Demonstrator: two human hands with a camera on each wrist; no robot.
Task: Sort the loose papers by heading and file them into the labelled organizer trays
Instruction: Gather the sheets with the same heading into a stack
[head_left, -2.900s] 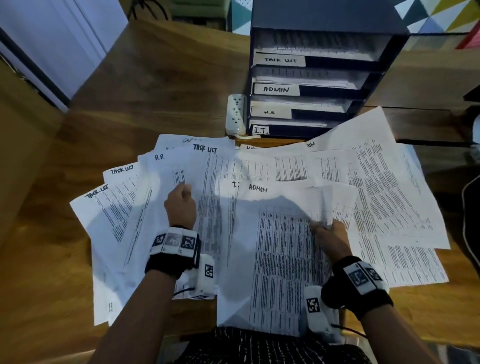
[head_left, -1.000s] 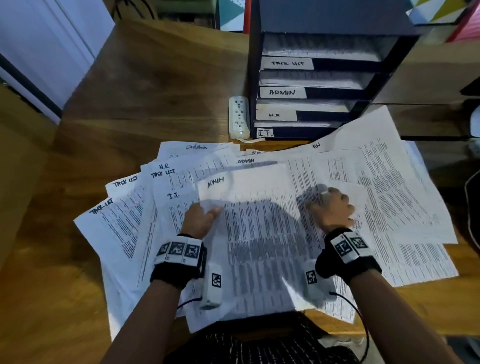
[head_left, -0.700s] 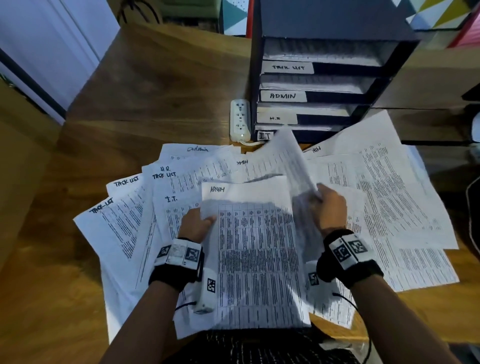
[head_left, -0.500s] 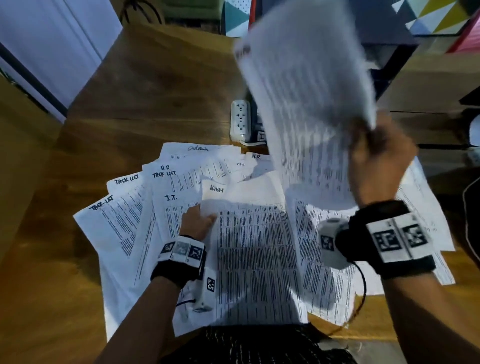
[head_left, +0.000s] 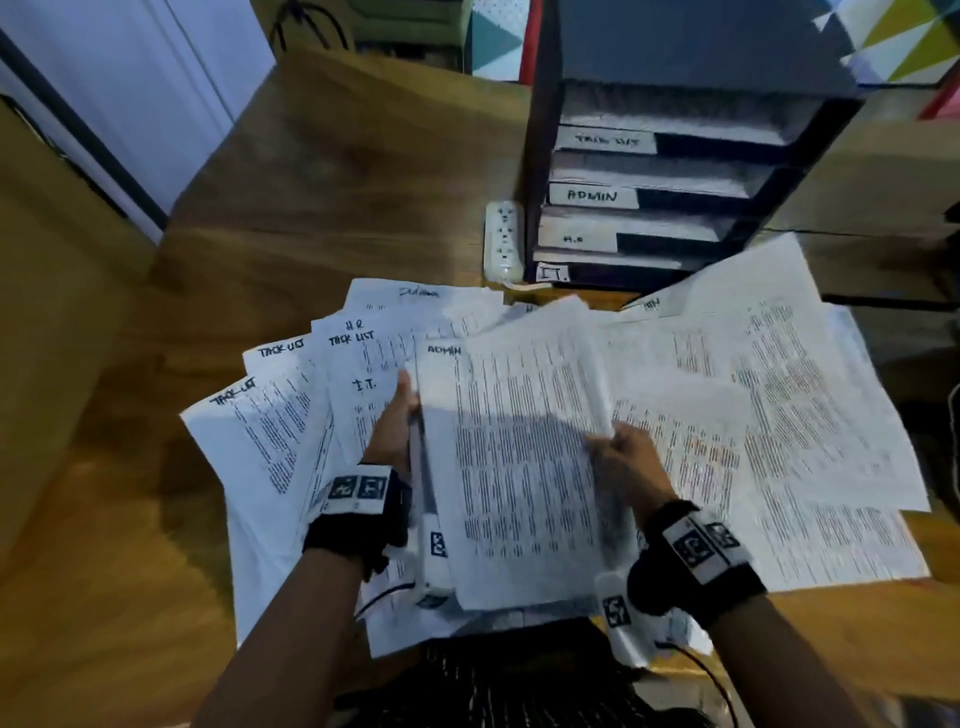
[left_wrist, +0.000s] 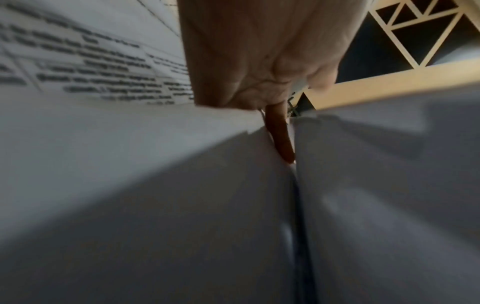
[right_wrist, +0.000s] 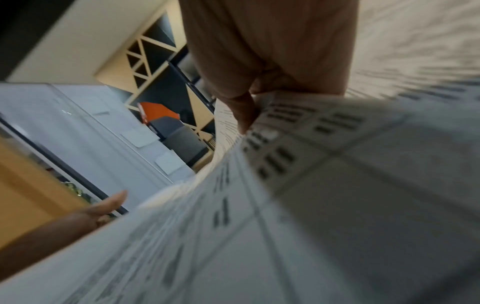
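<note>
A stack of printed sheets headed ADMIN (head_left: 519, 457) is raised a little over the loose papers in the head view. My left hand (head_left: 395, 421) holds its left edge, thumb up at the corner, fingers hidden underneath. In the left wrist view one finger (left_wrist: 280, 135) lies between two sheets. My right hand (head_left: 623, 457) pinches the right edge of the top sheet, which curls upward; the right wrist view shows my thumb (right_wrist: 244, 115) on that sheet. The dark organizer (head_left: 540, 171) stands behind, its trays labelled TASK LIST, ADMIN, H.R and I.T.
Loose sheets headed TASK LIST (head_left: 270, 415), H.R and I.T. (head_left: 363, 384) fan out on the left, and more papers (head_left: 779, 389) spread to the right. A white power strip (head_left: 503, 241) lies left of the organizer. Bare wooden desk (head_left: 311, 197) shows at the far left.
Half a second ago my right hand held a sheet high in front of the organizer. It has come down and the sheet now lies on the ADMIN stack in my left hand.
</note>
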